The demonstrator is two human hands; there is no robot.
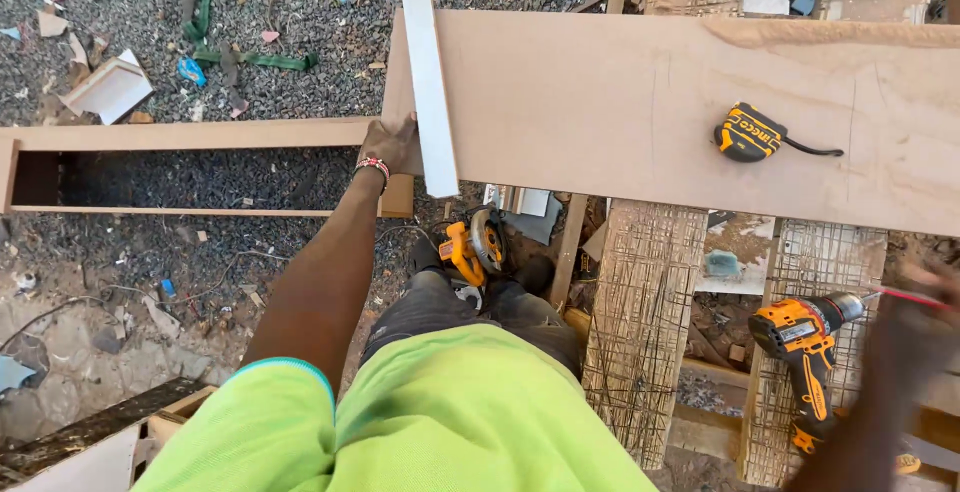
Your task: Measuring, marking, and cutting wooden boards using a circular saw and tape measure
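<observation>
Left hand [388,144]: grip pressed flat on one white strip [428,72], laid across left end of one brown board [680,112]. Right hand [915,322]: blurred, grip on red pencil [915,298], near one drill [805,357]. One tape measure [750,133] on board. One circular saw [472,247] below.

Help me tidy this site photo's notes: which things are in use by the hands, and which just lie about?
In use:
left hand on the white strip
brown board
right hand, blurred, with a red pencil

Lying about:
tape measure
cordless drill
circular saw
green strap
long open frame
</observation>
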